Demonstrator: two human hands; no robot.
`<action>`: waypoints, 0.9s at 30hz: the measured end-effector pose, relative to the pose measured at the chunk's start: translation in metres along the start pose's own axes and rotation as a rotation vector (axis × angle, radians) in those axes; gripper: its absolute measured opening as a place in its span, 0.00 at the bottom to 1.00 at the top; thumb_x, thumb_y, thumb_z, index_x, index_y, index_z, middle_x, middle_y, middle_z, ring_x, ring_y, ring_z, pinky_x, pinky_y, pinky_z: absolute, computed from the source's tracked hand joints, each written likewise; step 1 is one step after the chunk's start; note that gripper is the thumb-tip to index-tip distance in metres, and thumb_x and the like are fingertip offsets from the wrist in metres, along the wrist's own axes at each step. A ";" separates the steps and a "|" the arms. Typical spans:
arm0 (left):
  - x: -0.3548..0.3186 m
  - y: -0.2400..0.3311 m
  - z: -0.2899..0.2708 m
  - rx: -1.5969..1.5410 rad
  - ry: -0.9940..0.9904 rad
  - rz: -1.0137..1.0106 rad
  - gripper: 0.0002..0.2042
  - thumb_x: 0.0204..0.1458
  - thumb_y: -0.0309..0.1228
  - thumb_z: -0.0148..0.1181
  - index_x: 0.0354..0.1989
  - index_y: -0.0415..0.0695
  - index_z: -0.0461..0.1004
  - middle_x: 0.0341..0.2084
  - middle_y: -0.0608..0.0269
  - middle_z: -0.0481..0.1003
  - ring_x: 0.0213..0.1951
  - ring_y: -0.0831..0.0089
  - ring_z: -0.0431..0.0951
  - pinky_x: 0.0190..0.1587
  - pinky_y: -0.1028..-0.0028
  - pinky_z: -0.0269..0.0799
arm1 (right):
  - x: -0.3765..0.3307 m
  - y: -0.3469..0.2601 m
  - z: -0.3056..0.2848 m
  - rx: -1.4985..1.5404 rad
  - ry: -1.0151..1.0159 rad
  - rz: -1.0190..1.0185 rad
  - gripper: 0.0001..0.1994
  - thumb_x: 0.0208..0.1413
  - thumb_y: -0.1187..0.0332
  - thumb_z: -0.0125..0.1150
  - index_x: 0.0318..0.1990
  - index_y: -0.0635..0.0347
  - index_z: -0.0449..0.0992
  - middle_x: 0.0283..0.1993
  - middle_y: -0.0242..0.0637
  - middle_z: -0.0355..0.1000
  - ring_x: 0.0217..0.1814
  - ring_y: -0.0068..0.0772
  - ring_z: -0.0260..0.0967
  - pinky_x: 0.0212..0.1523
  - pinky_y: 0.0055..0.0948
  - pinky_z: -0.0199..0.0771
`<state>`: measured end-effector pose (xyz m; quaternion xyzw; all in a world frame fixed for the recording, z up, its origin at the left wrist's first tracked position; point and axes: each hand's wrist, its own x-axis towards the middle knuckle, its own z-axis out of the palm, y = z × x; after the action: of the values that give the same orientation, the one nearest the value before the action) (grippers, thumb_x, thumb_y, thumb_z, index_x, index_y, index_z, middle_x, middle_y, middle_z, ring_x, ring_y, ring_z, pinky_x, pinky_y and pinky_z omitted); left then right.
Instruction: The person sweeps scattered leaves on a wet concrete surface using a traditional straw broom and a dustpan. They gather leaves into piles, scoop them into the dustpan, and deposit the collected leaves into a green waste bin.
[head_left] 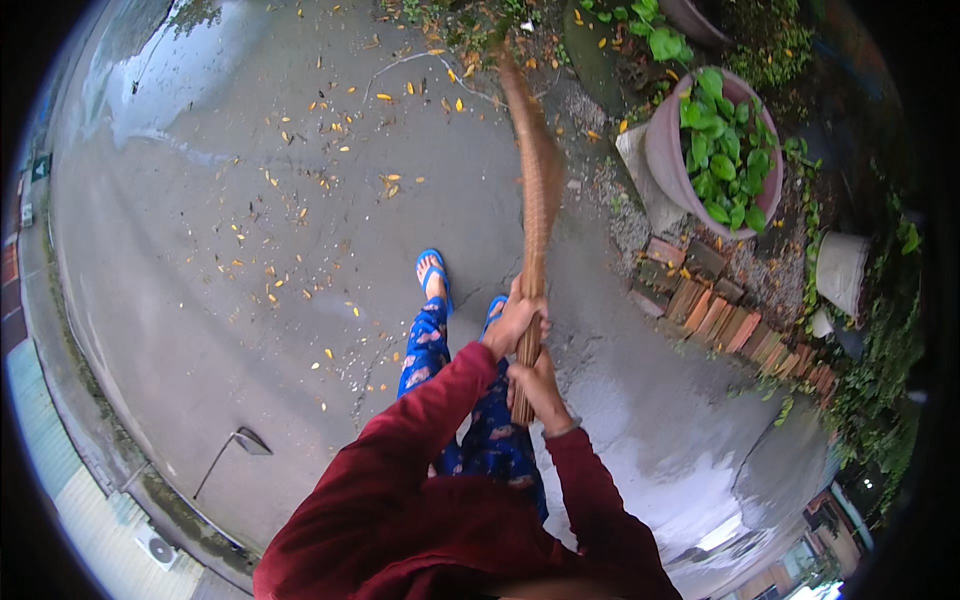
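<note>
Clearly, both hands are wrapped around a brown twig broom (538,205): the left hand (514,320) clasps its bound handle, and the right hand (541,388) grips just nearer the body, close to the butt end. From there the broom runs away to the far side, its far end blurred beside the greenery. Blue flip-flops (432,264) stand on the wet concrete ground (300,400) just left of the handle. Yellow leaves (390,186) lie scattered on the far left; on the right, a round planter (664,150) with leafy plants (722,150) stands beyond a row of bricks (715,320).
</note>
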<state>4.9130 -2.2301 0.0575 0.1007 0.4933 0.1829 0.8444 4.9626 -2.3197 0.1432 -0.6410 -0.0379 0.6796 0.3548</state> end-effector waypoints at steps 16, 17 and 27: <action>0.035 0.121 -0.135 -0.333 0.379 0.380 0.22 0.41 0.19 0.48 0.45 0.52 0.53 0.16 0.64 0.61 0.15 0.70 0.65 0.16 0.69 0.67 | 0.140 -0.054 0.106 -0.382 -0.379 0.202 0.22 0.43 0.74 0.56 0.47 0.60 0.59 0.21 0.34 0.62 0.12 0.28 0.63 0.10 0.29 0.65; 0.020 0.121 -0.135 -0.274 0.447 0.339 0.35 0.49 0.20 0.45 0.61 0.64 0.38 0.16 0.61 0.63 0.14 0.69 0.67 0.15 0.69 0.67 | 0.126 -0.054 0.105 -0.351 -0.425 0.150 0.20 0.42 0.75 0.56 0.45 0.61 0.58 0.20 0.36 0.64 0.13 0.28 0.65 0.10 0.31 0.66; -0.038 0.068 -0.094 -0.019 -0.038 -0.204 0.33 0.42 0.21 0.54 0.59 0.47 0.50 0.17 0.61 0.66 0.15 0.71 0.69 0.15 0.70 0.66 | 0.010 -0.014 0.152 0.000 0.247 0.356 0.07 0.47 0.71 0.52 0.34 0.61 0.64 0.19 0.32 0.63 0.13 0.27 0.63 0.13 0.30 0.68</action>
<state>4.7995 -2.1844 0.0656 0.0454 0.4832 0.0989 0.8687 4.8328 -2.2432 0.1686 -0.7160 0.1198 0.6477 0.2313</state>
